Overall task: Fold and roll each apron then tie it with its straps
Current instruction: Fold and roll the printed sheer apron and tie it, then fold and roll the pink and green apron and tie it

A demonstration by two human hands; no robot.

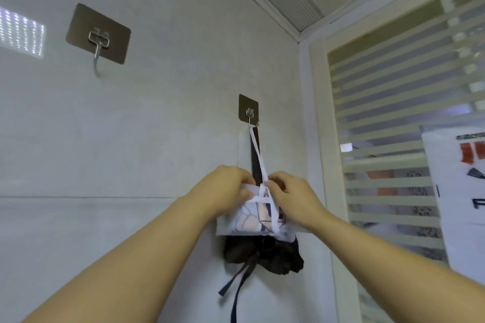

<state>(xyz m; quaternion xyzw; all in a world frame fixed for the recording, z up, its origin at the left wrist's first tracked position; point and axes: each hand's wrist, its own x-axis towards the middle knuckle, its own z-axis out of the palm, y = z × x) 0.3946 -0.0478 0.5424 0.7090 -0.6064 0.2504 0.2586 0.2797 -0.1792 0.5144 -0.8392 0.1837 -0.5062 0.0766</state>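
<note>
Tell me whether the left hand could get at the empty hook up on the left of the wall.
Probably yes. Only bare wall lies between the left hand and the empty hook, but the hand grips the white apron bundle and must let go first.

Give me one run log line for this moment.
white apron roll: tied, strap on right hook | left hand: grips roll | right hand: grips roll | black apron roll: hangs lower, same hook
</note>
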